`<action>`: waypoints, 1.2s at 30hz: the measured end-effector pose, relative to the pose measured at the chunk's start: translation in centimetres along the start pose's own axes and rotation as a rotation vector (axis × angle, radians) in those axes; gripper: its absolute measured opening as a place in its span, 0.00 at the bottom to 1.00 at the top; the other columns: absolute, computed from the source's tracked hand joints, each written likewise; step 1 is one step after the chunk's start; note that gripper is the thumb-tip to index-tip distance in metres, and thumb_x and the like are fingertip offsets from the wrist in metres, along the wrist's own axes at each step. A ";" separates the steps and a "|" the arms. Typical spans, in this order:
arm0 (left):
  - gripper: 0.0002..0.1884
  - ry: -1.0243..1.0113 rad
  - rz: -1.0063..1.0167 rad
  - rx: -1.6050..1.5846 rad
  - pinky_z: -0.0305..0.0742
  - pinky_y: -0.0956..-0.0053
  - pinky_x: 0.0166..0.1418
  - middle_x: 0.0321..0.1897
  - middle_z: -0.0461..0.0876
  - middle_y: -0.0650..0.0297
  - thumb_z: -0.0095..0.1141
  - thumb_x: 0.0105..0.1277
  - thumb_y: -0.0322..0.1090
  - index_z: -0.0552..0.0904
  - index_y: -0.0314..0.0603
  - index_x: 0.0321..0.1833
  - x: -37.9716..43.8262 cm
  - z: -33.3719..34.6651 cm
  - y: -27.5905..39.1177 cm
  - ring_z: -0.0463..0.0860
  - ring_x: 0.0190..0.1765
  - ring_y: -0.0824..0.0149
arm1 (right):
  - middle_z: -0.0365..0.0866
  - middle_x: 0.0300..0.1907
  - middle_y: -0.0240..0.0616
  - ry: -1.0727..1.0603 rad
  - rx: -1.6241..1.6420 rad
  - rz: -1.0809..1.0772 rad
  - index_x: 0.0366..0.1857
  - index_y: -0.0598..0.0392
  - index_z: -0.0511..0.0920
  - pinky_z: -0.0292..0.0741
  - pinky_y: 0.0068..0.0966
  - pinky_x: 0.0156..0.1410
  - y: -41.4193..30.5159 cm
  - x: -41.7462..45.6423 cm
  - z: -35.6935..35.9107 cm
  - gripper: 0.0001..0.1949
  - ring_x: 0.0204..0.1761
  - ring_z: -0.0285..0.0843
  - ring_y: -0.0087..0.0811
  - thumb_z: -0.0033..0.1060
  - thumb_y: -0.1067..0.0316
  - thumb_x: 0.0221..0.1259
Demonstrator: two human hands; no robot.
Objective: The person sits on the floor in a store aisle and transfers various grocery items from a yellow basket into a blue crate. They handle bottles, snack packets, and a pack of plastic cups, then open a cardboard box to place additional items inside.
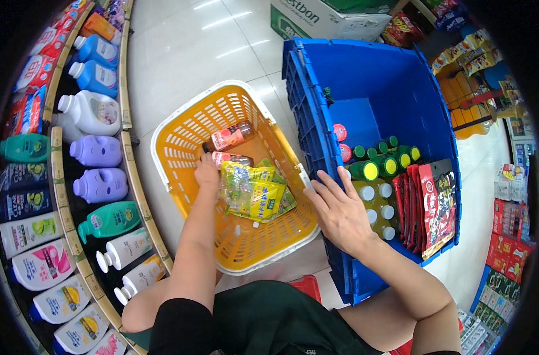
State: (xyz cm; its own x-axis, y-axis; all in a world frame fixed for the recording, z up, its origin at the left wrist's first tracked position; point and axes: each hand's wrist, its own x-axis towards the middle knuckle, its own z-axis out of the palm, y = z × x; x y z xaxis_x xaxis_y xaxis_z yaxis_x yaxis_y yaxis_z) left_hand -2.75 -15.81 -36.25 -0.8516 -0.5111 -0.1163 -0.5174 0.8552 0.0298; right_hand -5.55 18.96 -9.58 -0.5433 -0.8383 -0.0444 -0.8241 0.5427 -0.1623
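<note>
My left hand [206,171] reaches into a yellow plastic shopping basket [185,196] with a white rim. Its fingers are at the neck end of a dark drink bottle with a pink label [232,159]; whether they grip it is hidden. A similar bottle [230,136] lies just beyond. Beside them, several yellow and green seasoning packets [266,195] are piled with clear plastic wrap. My right hand [342,213] rests, fingers spread, at the near wall of a blue plastic crate [311,120], holding nothing. Inside the crate stand green-capped bottles [364,170], white-capped bottles [379,208] and red pouches [433,204].
Shelves of shampoo and detergent bottles [101,153] run along the left. A white and green carton [331,22] stands behind the crate. Pale floor tiles [176,49] show beyond the basket. A red plastic object [307,287] is partly visible near my lap. More goods [509,253] line the right.
</note>
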 end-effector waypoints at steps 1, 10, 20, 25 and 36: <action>0.15 -0.078 0.025 0.052 0.79 0.58 0.52 0.55 0.75 0.54 0.50 0.67 0.31 0.73 0.42 0.56 0.7 -0.1 0.1 0.77 0.57 0.50 | 0.77 0.55 0.47 0.020 0.007 -0.001 0.56 0.61 0.75 0.45 0.47 0.80 0.1 -0.1 0.0 0.20 0.70 0.63 0.42 0.51 0.70 0.57; 0.14 -0.300 0.178 0.397 0.71 0.56 0.62 0.51 0.84 0.53 0.49 0.67 0.39 0.84 0.45 0.49 1.6 0.2 -2.3 0.80 0.56 0.54 | 0.80 0.36 0.45 0.174 0.074 -0.038 0.33 0.58 0.76 0.48 0.44 0.80 0.7 -0.1 0.7 0.06 0.61 0.71 0.41 0.51 0.71 0.53; 0.23 -0.369 0.557 0.090 0.79 0.57 0.49 0.35 0.84 0.42 0.68 0.49 0.46 0.82 0.32 0.39 2.1 -18.3 4.9 0.85 0.41 0.46 | 0.82 0.29 0.42 0.270 0.160 -0.050 0.31 0.58 0.78 0.48 0.44 0.80 0.9 -0.3 1.6 0.05 0.53 0.76 0.40 0.55 0.72 0.50; 0.19 -0.101 0.634 0.093 0.80 0.58 0.41 0.27 0.83 0.46 0.68 0.49 0.43 0.81 0.34 0.36 -3.9 -31.2 10.2 0.85 0.35 0.46 | 0.79 0.48 0.45 0.280 0.348 -0.001 0.53 0.58 0.74 0.48 0.45 0.79 1.1 -0.2 1.1 0.22 0.58 0.73 0.42 0.62 0.67 0.52; 0.20 0.154 0.799 -0.799 0.71 0.73 0.27 0.17 0.75 0.60 0.69 0.53 0.45 0.74 0.36 0.29 -11.9 -41.4 23.1 0.76 0.21 0.66 | 0.80 0.36 0.45 0.699 0.560 0.084 0.36 0.55 0.77 0.77 0.42 0.42 4.5 -0.3 -14.5 0.16 0.40 0.80 0.52 0.68 0.60 0.45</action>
State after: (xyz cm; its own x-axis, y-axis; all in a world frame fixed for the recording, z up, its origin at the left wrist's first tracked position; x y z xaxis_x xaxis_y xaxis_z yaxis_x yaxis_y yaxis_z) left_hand -8.03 6.47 6.90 -0.9341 0.1033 0.3417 0.3193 0.6696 0.6705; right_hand -11.43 22.42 4.02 -0.7227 -0.4750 0.5021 -0.6775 0.3432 -0.6505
